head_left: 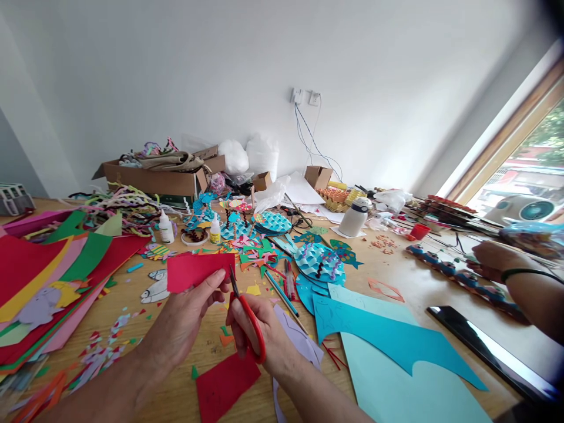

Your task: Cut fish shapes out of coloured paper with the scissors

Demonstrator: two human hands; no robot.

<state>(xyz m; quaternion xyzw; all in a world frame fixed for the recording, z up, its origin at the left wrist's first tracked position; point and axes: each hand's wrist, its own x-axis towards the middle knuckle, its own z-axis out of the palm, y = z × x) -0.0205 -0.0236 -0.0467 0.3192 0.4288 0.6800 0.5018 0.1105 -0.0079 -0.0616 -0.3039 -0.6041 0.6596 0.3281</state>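
Note:
A red piece of paper (189, 272) is pinched by its lower right part in my left hand (207, 294), thumb on top. My right hand (259, 329) is closed around red-handled scissors (254, 329). Their dark blades point up and away from me, at the right end of the red paper. Below my hands a second red paper piece (224, 388) lies on the wooden table (171, 358). To the right, a cut blue sheet (388, 332) rests on a pale green sheet (396, 388). A purple paper offcut (295, 335) lies partly behind my right wrist.
Stacked coloured paper (88, 264) is on the left, with small scraps (101, 352) beside it. Glue bottles (165, 228), blue paper crafts (317, 261) and a white bottle (353, 217) stand farther back. At right, another person's hand (489, 258) is near a row of small figures (467, 282) and a tablet (489, 346).

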